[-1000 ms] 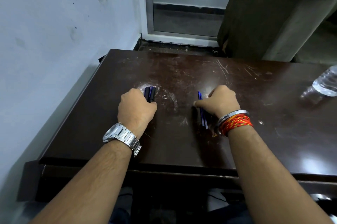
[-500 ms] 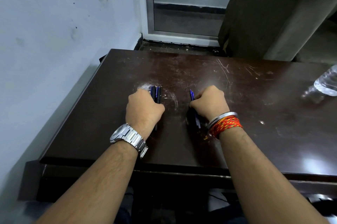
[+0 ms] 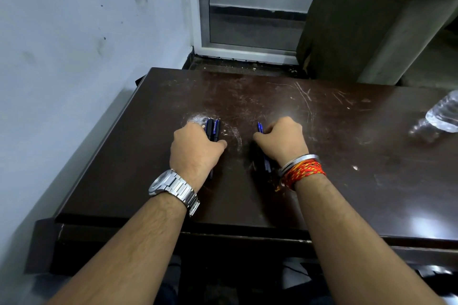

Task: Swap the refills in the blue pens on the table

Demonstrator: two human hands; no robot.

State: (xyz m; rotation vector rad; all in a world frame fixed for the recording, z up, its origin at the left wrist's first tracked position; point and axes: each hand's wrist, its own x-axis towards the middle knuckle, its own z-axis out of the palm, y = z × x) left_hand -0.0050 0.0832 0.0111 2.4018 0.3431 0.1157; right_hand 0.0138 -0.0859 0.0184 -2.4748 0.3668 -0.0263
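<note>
Dim, cool light. White glare sits on the dark counter (image 3: 347, 193) at front right; a soft shadow falls on the wall (image 3: 81, 146) beside it. Edges bow; the water bottle (image 3: 443, 116) looks smeared.

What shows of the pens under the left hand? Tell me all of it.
The pens are a tight bundle of two or three dark blue and black barrels, plastic by their look, side by side, pointing away from the person. The left hand grips their middle; their ends stick out past the knuckles, low over the table.
</note>
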